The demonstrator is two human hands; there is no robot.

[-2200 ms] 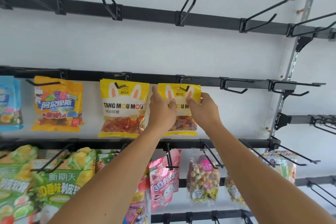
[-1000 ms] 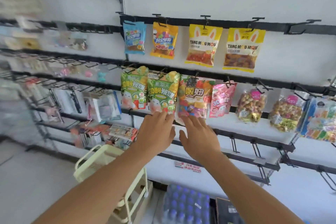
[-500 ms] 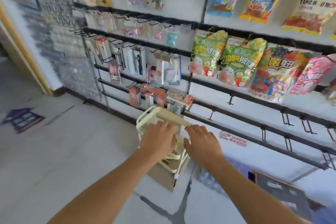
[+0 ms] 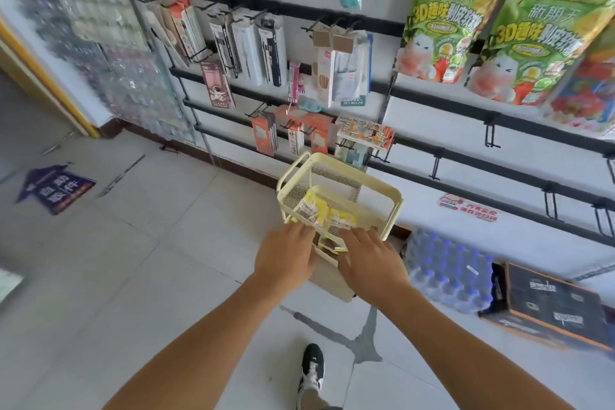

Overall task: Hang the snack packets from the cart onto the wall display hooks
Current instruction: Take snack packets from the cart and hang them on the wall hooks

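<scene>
Pale yellow mesh cart [image 4: 382, 191]; yellow packets [image 4: 319, 210]; green bags [image 4: 442, 20]; black rails [image 4: 466, 183].

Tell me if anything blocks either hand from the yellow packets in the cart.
Nothing visible does. The left hand and right hand reach over the cart rim, whose top is open, right beside the yellow packets.

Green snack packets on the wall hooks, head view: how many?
2, both at the upper right: left green packet, and right green packet beside it. More may hang beyond the frame's right edge.
</scene>
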